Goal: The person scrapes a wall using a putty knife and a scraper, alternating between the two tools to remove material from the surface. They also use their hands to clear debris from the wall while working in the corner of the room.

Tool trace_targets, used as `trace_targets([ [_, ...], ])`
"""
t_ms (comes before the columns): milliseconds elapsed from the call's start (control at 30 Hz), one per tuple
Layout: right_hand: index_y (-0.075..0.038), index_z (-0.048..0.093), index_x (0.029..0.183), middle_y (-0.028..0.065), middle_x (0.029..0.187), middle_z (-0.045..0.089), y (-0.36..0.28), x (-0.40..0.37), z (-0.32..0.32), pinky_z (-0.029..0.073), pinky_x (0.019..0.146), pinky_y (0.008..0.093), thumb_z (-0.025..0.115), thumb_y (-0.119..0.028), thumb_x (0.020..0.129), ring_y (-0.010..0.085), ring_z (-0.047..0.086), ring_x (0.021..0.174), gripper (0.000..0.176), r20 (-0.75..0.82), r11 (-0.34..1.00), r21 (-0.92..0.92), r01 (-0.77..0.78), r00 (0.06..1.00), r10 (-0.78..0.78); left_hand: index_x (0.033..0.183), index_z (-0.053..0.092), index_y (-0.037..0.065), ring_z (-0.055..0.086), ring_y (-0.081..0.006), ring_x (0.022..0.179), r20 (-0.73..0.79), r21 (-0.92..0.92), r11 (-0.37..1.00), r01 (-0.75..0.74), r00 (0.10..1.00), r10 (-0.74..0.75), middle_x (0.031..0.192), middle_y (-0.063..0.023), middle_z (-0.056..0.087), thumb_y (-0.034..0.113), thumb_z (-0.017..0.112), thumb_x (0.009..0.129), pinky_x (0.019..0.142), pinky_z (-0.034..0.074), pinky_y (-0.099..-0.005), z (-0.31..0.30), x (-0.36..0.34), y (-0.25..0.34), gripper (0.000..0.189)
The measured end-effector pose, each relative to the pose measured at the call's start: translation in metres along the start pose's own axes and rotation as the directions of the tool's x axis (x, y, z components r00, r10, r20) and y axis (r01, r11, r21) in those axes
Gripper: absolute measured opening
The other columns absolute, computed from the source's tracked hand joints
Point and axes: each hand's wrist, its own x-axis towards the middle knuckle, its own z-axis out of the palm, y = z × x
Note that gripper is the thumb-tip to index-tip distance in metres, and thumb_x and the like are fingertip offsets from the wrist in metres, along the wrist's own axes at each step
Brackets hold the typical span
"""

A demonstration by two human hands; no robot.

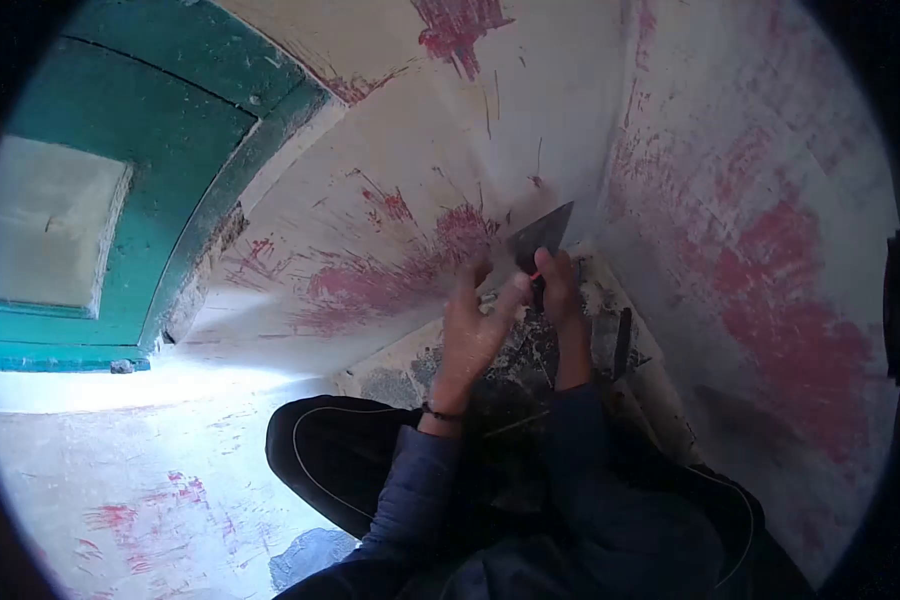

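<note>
My right hand (560, 290) is closed round the handle of a trowel (543, 232) with a dark, pointed blade. The blade tilts up and to the right, in front of the corner where two walls meet. Just left of it, my left hand (475, 325) is raised and slightly smeared by motion. Its fingers are apart with nothing visible in them, and the thumb side is close to the trowel's handle. A dark band circles the left wrist.
A green door (160, 210) with a pale panel stands at left. The pale walls carry scraped red patches (790, 300). Rubble and flakes litter the floor (390, 380) below my hands, near a dark strip (623, 343). My bent knee (340, 450) is at left.
</note>
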Motion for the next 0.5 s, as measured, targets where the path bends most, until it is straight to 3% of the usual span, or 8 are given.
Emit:
trace_targets([
  [100, -0.004, 0.061, 0.076, 0.0019, 0.058, 0.053, 0.028, 0.002, -0.005, 0.040, 0.048, 0.0316, 0.053, -0.053, 0.101, 0.0112, 0.053, 0.055, 0.055, 0.082, 0.991, -0.115, -0.073, 0.993, 0.083, 0.116, 0.065, -0.003, 0.069, -0.0237, 0.100, -0.002, -0.231, 0.962, -0.145, 0.989, 0.149, 0.104, -0.0171, 0.073, 0.029, 0.078, 0.090, 0.087, 0.053, -0.0382, 0.018, 0.009, -0.021, 0.044],
  [200, 0.000, 0.064, 0.074, 0.0039, 0.060, 0.057, 0.038, -0.014, -0.005, 0.043, 0.053, 0.0361, 0.051, -0.055, 0.101, 0.0144, 0.055, 0.057, 0.062, 0.131, 0.955, -0.268, -0.125, 0.978, 0.164, 0.111, 0.067, -0.003, 0.065, -0.0142, 0.093, -0.049, -0.383, 0.920, 0.084, 0.993, -0.110, 0.100, -0.0115, 0.072, 0.022, 0.079, 0.090, 0.081, 0.052, -0.0322, 0.033, 0.001, -0.057, 0.035],
  [300, 0.005, 0.066, 0.077, 0.0097, 0.064, 0.062, 0.045, -0.022, -0.018, 0.045, 0.060, 0.0410, 0.050, -0.054, 0.101, 0.0206, 0.060, 0.061, 0.066, 0.109, 0.879, -0.439, -0.187, 0.960, 0.258, 0.107, 0.068, -0.003, 0.061, -0.0095, 0.089, 0.028, -0.536, 0.831, 0.147, 0.987, -0.156, 0.097, -0.0060, 0.071, 0.025, 0.075, 0.095, 0.076, 0.050, -0.0284, 0.044, -0.003, -0.071, 0.031],
  [400, 0.007, 0.067, 0.084, 0.0165, 0.069, 0.066, 0.058, -0.017, -0.021, 0.046, 0.065, 0.0443, 0.050, -0.054, 0.101, 0.0284, 0.065, 0.067, 0.065, 0.163, 0.844, -0.515, -0.148, 0.950, 0.266, 0.108, 0.068, -0.003, 0.061, -0.0101, 0.089, 0.134, -0.544, 0.808, 0.226, 0.974, -0.182, 0.098, -0.0047, 0.070, 0.028, 0.069, 0.099, 0.077, 0.049, -0.0268, 0.047, 0.002, -0.096, 0.032],
  [500, 0.007, 0.068, 0.094, 0.0228, 0.077, 0.069, 0.052, -0.016, -0.007, 0.048, 0.069, 0.0461, 0.048, -0.053, 0.102, 0.0350, 0.068, 0.075, 0.063, 0.151, 0.836, -0.543, -0.085, 0.969, 0.197, 0.110, 0.067, -0.002, 0.063, -0.0131, 0.095, 0.112, -0.744, 0.605, 0.282, 0.946, -0.303, 0.101, -0.0052, 0.070, 0.032, 0.065, 0.102, 0.083, 0.051, -0.0281, 0.049, 0.004, -0.099, 0.035],
])
